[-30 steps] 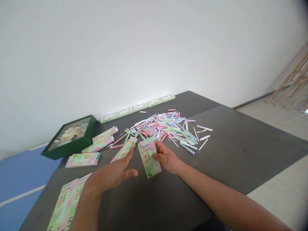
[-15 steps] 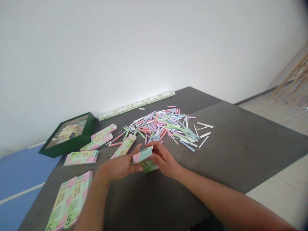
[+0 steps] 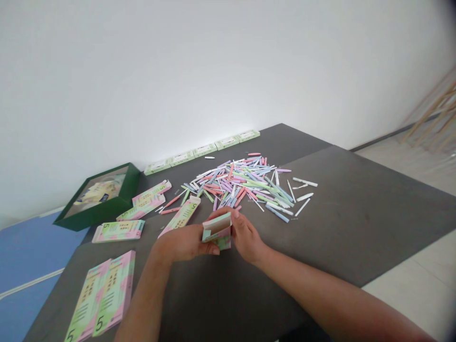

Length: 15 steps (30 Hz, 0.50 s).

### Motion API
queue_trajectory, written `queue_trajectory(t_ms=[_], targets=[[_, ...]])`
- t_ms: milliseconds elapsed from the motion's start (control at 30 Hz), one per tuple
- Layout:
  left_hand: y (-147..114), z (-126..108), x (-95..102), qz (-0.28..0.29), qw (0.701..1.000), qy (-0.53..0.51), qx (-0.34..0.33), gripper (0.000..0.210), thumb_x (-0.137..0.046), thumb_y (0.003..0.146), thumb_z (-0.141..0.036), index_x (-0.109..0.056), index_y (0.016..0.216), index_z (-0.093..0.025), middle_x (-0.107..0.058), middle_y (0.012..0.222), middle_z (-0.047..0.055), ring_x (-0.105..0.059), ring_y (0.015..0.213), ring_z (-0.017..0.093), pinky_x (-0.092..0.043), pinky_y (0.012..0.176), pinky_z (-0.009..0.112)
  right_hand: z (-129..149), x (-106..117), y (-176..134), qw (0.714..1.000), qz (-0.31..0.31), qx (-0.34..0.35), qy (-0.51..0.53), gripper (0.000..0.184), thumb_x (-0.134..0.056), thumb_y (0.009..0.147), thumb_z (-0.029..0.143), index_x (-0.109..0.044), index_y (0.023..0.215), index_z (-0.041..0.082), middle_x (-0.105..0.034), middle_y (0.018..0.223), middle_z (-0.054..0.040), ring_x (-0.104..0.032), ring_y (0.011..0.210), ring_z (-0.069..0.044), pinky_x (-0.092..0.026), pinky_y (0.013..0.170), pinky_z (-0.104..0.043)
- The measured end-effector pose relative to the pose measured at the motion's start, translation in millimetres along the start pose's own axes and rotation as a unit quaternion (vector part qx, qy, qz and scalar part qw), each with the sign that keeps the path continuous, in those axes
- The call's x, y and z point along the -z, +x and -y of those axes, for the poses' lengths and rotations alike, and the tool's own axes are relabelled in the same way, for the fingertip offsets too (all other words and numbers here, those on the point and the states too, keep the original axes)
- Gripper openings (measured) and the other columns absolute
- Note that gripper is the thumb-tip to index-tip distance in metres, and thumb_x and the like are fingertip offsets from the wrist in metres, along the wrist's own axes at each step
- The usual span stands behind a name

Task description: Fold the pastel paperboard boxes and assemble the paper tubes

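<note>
A small pink and green cardboard box is held between both hands above the dark table, its end facing me and standing open. My left hand grips it from the left, thumb along the near face. On the right side and far edge, my right hand is closed on the same box; some of its fingers are hidden behind it. Just beyond the hands lies a loose pile of pastel pens and thin white sticks. Another carton of the same print lies left of the pile, near my left hand.
Two printed cartons lie side by side at the front left, with more cartons behind them. A green box holding plastic packets stands at the left edge. Several flat boxes line the wall. Loose white pens lie right of the pile.
The box's end, covered by its flap half a second ago, now shows an open mouth. Both hands have shifted slightly while keeping hold, and the view has moved a little.
</note>
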State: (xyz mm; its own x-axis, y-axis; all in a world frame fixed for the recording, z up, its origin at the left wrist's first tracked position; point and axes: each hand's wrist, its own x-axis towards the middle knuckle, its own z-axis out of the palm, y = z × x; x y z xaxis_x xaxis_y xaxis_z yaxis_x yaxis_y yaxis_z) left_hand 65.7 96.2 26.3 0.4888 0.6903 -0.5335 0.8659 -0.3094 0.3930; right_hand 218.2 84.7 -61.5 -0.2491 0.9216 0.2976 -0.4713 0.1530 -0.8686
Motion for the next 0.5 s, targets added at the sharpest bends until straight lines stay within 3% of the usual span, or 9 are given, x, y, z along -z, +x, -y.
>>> queue_trajectory(t_ms=[133,233,500], targets=[[0.5,4.7,0.3,0.004,1.000,-0.011,-0.010,0.048,-0.054,0.077,-0.046,-0.057,0.118,-0.021,-0.065,0.112,0.005,-0.060,0.094,0.025,-0.043,0.083,0.032,0.2,1.2,2.8,0.991,0.062,-0.037,0.113,0.046,-0.031,0.090,0.050,-0.062,0.099,0.018,-0.063,0.089,-0.0068,-0.059,0.083,-0.019,-0.045,0.074,-0.031],[-0.8,6.2,1.8,0.011,1.000,-0.021,-0.009,0.048,-0.051,0.078,-0.048,-0.058,0.116,-0.020,-0.066,0.109,0.004,-0.061,0.093,0.025,-0.044,0.082,0.031,2.4,3.8,4.9,0.982,0.101,-0.037,0.156,0.044,-0.036,0.088,0.053,-0.062,0.102,0.019,-0.064,0.091,-0.0065,-0.060,0.081,-0.018,-0.045,0.076,-0.031],[2.2,8.0,5.4,0.016,0.999,-0.028,-0.023,0.049,-0.056,0.075,-0.051,-0.059,0.113,-0.020,-0.068,0.104,0.002,-0.061,0.091,0.023,-0.045,0.080,0.028,-3.4,10.0,12.2,0.980,0.097,-0.081,0.155,0.057,-0.054,0.072,0.066,-0.063,0.096,0.016,-0.065,0.082,-0.0063,-0.059,0.074,-0.018,-0.046,0.067,-0.030]])
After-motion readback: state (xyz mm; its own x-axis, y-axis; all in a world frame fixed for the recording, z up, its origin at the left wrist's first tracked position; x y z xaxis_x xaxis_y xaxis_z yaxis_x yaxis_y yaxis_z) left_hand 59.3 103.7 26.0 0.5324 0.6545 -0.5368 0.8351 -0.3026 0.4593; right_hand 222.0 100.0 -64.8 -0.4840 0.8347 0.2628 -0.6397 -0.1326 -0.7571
